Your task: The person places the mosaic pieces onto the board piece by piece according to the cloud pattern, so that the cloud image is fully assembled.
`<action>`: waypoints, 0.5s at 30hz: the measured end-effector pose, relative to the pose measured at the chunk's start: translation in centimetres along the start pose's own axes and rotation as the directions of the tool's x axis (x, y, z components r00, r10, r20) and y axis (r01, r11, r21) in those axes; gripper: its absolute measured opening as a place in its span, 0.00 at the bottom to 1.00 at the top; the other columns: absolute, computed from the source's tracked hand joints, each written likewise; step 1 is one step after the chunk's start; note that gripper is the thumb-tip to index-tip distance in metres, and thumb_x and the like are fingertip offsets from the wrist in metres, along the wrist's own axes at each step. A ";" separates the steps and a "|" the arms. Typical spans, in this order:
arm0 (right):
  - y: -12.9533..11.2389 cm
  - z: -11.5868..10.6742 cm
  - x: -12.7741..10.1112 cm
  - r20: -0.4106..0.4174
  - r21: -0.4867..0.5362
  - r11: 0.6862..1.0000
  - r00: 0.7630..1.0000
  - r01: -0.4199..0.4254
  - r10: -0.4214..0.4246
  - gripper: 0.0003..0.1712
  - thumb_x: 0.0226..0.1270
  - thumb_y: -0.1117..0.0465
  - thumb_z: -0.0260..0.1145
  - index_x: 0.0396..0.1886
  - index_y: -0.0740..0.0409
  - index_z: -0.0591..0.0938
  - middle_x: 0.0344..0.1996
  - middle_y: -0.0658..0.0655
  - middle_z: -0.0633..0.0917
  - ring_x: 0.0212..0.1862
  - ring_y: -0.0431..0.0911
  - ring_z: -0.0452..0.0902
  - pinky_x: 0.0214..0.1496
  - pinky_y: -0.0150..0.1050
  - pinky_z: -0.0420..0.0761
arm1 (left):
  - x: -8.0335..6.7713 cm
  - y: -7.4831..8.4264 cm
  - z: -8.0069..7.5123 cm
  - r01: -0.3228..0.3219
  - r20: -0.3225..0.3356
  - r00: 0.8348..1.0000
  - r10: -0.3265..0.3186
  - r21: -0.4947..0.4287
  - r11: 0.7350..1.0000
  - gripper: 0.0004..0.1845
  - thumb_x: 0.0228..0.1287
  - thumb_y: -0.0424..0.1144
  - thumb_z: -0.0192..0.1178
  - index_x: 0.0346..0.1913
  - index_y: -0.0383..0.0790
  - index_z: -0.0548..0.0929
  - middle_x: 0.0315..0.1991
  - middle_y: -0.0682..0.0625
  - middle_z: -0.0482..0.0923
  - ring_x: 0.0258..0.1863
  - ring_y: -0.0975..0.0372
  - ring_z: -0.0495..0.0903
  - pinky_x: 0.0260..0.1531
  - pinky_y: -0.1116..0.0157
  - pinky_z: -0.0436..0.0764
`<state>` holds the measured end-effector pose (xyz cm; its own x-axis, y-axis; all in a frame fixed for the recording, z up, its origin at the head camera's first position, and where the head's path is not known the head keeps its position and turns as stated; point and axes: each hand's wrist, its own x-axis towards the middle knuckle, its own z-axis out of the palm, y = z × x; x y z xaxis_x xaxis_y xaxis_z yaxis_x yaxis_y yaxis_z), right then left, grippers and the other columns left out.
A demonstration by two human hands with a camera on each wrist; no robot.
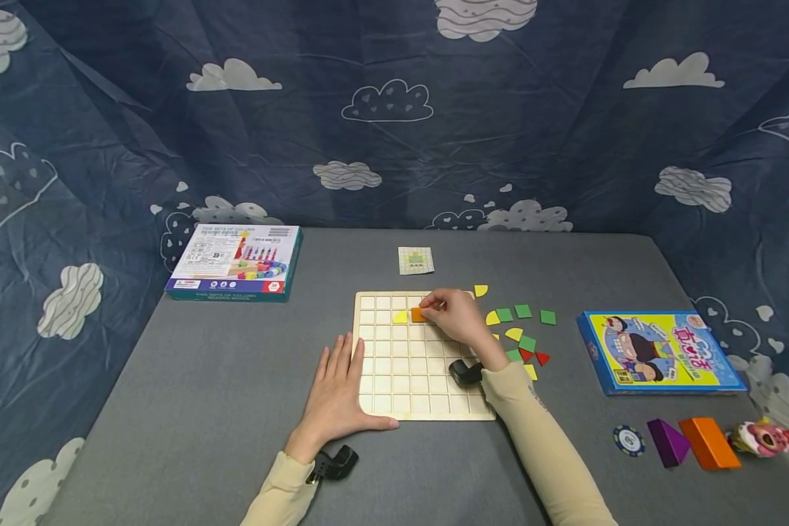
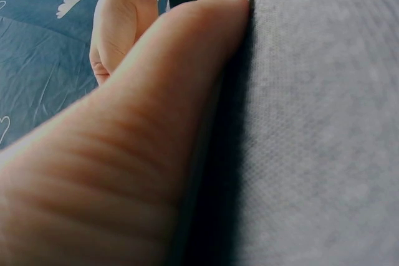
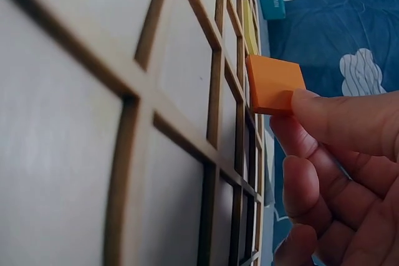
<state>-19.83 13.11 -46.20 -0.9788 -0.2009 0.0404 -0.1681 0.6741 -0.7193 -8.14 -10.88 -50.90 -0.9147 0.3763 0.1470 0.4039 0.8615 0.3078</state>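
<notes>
Between thumb and fingertips, my right hand (image 1: pixel 456 315) pinches an orange square tile (image 3: pixel 274 84) at the upper part of the wooden grid board (image 1: pixel 401 382). The tile is tilted, one edge right at the grid in the right wrist view. Just left of it, a yellow rounded tile (image 1: pixel 400 317) lies in a cell. My left hand (image 1: pixel 339 394) lies flat at the board's lower left corner, fingers straight along the left side and thumb along the front edge. In the left wrist view, the left thumb (image 2: pixel 168 85) fills much of the picture.
Several green squares (image 1: pixel 522 311), yellow pieces (image 1: pixel 514 334) and red triangles (image 1: pixel 542 358) lie right of the board. A patterned card (image 1: pixel 416 261) lies behind it. Boxes stand at left (image 1: pixel 237 263) and right (image 1: pixel 664 351). A chip (image 1: pixel 629 440), purple block (image 1: pixel 668 443), orange block (image 1: pixel 709 443) and figurine (image 1: pixel 765 438) sit front right.
</notes>
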 end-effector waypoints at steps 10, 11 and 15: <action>0.0 0.2 0.2 0.034 -0.001 1.000 0.999 -0.019 0.019 0.02 0.61 0.63 0.68 0.33 0.57 0.85 0.26 0.51 0.82 0.27 0.45 0.72 0.31 0.39 0.71 | 0.1 -0.1 0.0 0.020 0.040 0.999 -0.021 0.012 1.000 0.75 0.29 0.83 0.58 0.74 0.33 0.45 0.74 0.37 0.41 0.73 0.50 0.36 0.68 0.52 0.37; -0.1 0.3 0.2 0.036 -0.002 1.000 0.999 -0.019 0.019 0.02 0.61 0.63 0.68 0.33 0.57 0.85 0.26 0.51 0.82 0.27 0.45 0.72 0.31 0.39 0.71 | 0.1 -0.1 0.0 0.020 0.039 0.999 -0.020 0.013 1.000 0.75 0.29 0.82 0.58 0.74 0.33 0.45 0.74 0.37 0.41 0.73 0.50 0.36 0.68 0.52 0.37; -0.2 0.4 0.3 0.043 -0.006 1.000 0.999 -0.020 0.020 0.03 0.61 0.63 0.69 0.33 0.58 0.85 0.26 0.51 0.83 0.27 0.45 0.72 0.31 0.39 0.71 | 0.1 -0.1 0.0 0.018 0.032 0.999 -0.018 0.010 1.000 0.75 0.29 0.82 0.58 0.74 0.32 0.46 0.74 0.36 0.42 0.73 0.50 0.37 0.68 0.51 0.38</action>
<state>-20.06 12.68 -46.30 -0.9759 -0.2181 -0.0040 -0.1495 0.6818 -0.7161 -8.22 -10.92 -50.91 -0.9219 0.3712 0.1112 0.3872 0.8714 0.3012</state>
